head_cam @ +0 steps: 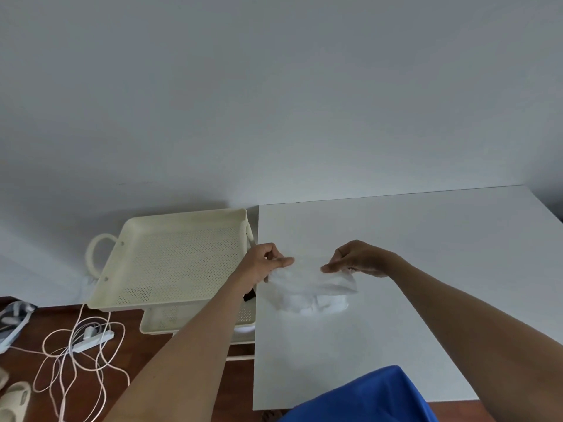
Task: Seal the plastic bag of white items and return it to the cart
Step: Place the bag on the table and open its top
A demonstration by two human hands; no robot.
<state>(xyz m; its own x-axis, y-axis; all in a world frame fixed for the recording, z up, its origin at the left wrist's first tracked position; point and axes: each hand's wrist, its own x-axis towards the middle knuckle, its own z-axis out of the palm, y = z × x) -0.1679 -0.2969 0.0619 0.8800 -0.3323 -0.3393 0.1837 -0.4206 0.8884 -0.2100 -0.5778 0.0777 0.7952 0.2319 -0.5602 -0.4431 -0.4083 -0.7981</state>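
Observation:
A clear plastic bag [310,287] holding white items rests on the white table [396,239] near its left edge. My left hand [265,260] pinches the bag's top edge at its left end. My right hand [356,258] pinches the same top edge at its right end. The bag's mouth stretches between the two hands, slightly lifted, while its bottom lies on the table. The cream cart [170,260] stands just left of the table, with a perforated top tray that holds nothing and lower shelves partly hidden under my left forearm.
A loop handle [94,251] sticks out of the cart's left side. On the brown floor lie a white power strip [91,339] with tangled cables, a pair of beige slippers [13,400] and a grey item at the far left. A wall rises behind.

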